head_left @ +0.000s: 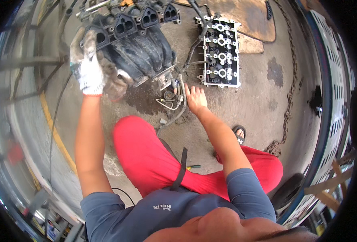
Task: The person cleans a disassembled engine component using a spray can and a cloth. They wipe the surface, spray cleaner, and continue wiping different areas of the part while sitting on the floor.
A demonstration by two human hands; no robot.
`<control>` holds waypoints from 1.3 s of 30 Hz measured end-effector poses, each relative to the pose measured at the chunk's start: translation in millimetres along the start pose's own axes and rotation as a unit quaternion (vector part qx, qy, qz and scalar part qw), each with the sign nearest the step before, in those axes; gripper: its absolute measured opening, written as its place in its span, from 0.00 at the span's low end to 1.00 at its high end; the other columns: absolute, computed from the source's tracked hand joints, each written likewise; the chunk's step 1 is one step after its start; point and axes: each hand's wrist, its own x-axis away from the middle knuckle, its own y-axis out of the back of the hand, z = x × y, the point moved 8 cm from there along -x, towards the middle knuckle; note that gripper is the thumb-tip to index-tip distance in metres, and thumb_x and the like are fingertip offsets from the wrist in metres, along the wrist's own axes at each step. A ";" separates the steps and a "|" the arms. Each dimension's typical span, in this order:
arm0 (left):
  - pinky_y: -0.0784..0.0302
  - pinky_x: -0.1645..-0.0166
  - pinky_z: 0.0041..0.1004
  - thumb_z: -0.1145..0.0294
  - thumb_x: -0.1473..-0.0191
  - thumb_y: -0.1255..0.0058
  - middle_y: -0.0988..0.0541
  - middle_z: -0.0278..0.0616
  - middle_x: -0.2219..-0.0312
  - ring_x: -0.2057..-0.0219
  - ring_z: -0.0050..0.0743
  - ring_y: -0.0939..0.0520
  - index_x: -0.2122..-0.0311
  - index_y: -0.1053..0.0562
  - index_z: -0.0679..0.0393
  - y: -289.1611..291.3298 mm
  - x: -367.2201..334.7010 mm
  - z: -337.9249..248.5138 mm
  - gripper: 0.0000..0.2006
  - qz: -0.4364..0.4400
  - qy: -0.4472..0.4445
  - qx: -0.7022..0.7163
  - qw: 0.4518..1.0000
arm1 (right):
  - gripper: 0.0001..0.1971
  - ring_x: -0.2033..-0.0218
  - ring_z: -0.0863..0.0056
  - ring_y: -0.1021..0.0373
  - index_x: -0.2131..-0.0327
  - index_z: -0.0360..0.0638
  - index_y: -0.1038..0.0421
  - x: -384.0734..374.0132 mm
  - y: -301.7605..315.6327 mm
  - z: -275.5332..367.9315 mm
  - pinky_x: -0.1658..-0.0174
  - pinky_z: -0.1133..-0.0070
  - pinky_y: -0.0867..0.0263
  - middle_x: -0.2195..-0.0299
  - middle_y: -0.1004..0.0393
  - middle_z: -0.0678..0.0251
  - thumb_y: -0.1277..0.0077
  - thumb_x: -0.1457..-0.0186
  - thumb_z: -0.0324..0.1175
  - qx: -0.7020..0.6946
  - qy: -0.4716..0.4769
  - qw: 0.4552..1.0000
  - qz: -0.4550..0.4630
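My left hand (pixel 90 72), in a dirty white work glove, grips the flange end of a black engine intake manifold (pixel 140 52). The manifold stands tilted, its row of ports facing away from me. A second soiled, greyish glove-like shape (pixel 114 85) shows beside that hand; I cannot tell exactly what it is. My bare right hand (pixel 196 99) has its fingers stretched forward, apart, beside a grey wiring harness (pixel 182 94). Whether it touches the harness is unclear. Just beyond it lies a cylinder head (pixel 222 54) with a pale metal rim and dark insides.
Brown cardboard sheets (pixel 249 20) lie on the stained concrete floor at the far right. A rusty chain (pixel 290 80) runs down the right side, by a slotted blue-and-white rack (pixel 334 72). A small green-and-yellow tool handle (pixel 194 167) lies near my legs.
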 end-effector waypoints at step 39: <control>0.31 0.33 0.34 0.63 0.37 0.35 0.23 0.48 0.43 0.40 0.38 0.23 0.38 0.30 0.63 -231.0 99.5 -68.6 0.27 0.302 0.072 0.115 0.944 | 0.38 0.46 0.76 0.29 0.37 0.39 0.35 255.9 254.1 -143.4 0.39 0.71 0.34 0.47 0.24 0.65 0.29 0.45 0.42 -0.738 -0.121 0.632 -0.203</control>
